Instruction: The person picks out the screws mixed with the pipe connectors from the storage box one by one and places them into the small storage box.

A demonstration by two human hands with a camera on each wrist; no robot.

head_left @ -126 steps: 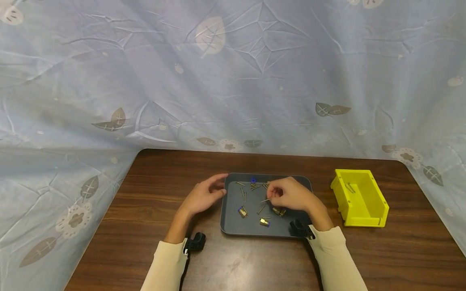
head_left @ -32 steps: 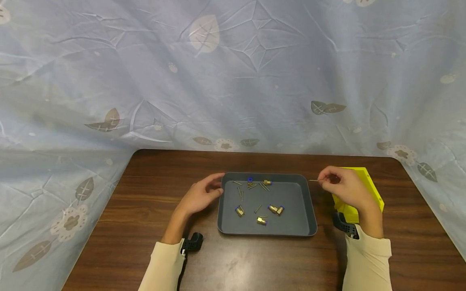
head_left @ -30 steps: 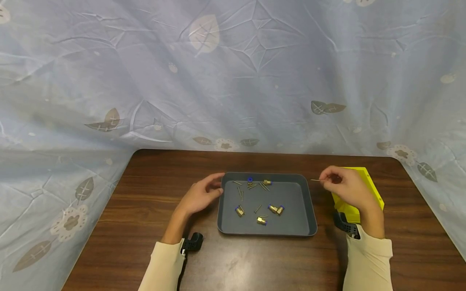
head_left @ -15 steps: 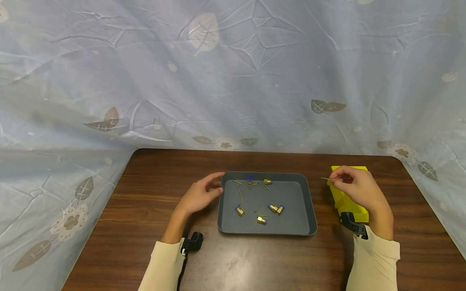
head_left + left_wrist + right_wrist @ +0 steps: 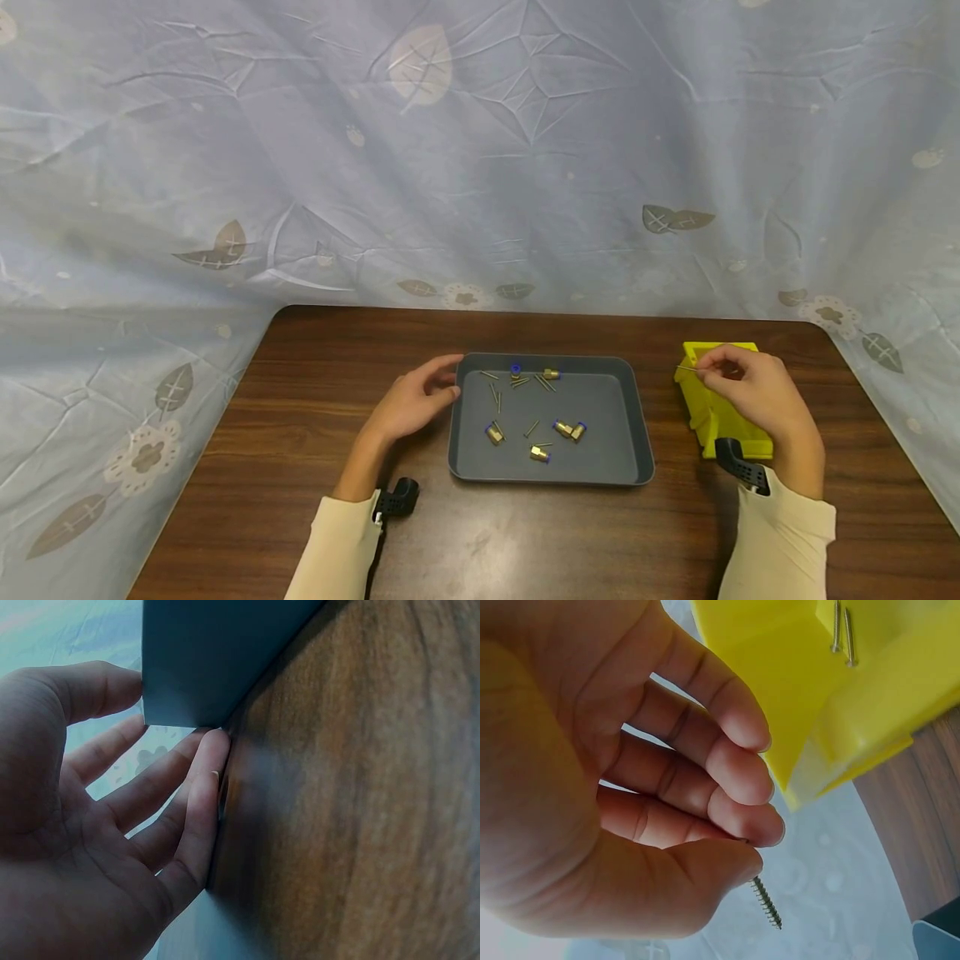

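In the right wrist view, my right hand [image 5: 675, 787] pinches a thin threaded screw [image 5: 767, 904] between thumb and forefinger, its pointed end sticking out. The head view puts this right hand [image 5: 757, 392] above the yellow bin [image 5: 702, 412]. Two screws [image 5: 849, 639] lie inside the bin in the right wrist view. My left hand [image 5: 412, 404] is at the left side of the grey tray [image 5: 607, 396], thumb and fingers loosely spread at its corner. Scattered in the tray are several screws [image 5: 499, 403] and several brass fittings with blue collars [image 5: 539, 454].
The brown wooden table [image 5: 345, 350] reaches back to a pale patterned curtain [image 5: 480, 183]. Between tray and bin runs a strip of bare wood. A black wrist camera [image 5: 397, 497] sits on the left wrist, another [image 5: 741, 467] on the right.
From over the tray, the right hand has moved right with the screw, past the tray's edge to above the yellow bin. The left hand has stayed at the tray's left side.
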